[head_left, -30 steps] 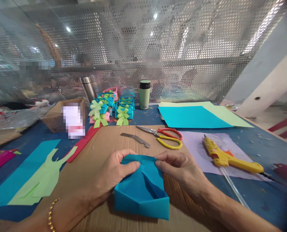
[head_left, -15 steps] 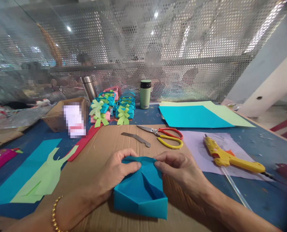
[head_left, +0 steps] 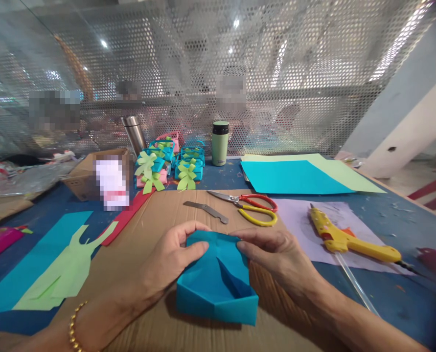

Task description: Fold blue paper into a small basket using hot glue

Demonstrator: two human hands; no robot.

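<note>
On a blue table, atop a cardboard sheet spread in the middle: a folded blue paper box, held low above the cardboard or resting on it, hard to tell which. Gripped only along the far edge, likely to sag or twist at the ungripped near wall, and to spring open at the folds if released. Pinched at the far left by the left hand, thumb on top, and at the far right by the right hand; apt to wrinkle or skew under uneven pressure. Lying just beyond, red-and-yellow scissors and a blade-like metal strip, liable to nick knuckles or snag paper during a careless forward reach
</note>
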